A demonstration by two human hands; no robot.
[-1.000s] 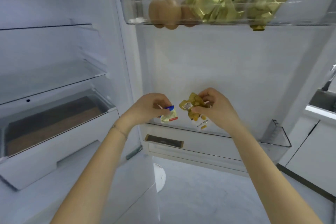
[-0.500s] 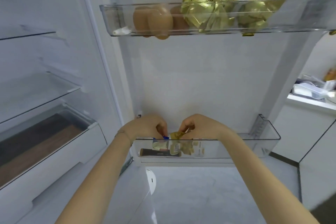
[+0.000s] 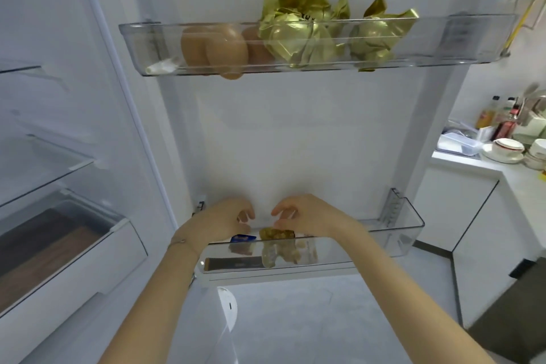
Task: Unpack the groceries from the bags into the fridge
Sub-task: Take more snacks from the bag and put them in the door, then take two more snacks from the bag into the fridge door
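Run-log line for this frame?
left hand open; right hand open; crumpled gold packet and blue-white packet in clear plastic lower door bin

Both hands are letting go: left hand (image 3: 224, 220) and right hand (image 3: 307, 216) are hanging loose-fingered, no longer pinching. Small blue-and-white sachet (image 3: 243, 237) and crinkled gold-brown sachet (image 3: 276, 234) are now sitting just below the fingertips in the clear plastic door bin (image 3: 407, 233).

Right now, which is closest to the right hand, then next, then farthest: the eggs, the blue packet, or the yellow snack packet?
1. The yellow snack packet, just under the right hand, in the lower door bin.
2. The blue packet, left of it, same bin.
3. The eggs, up in the top door bin.
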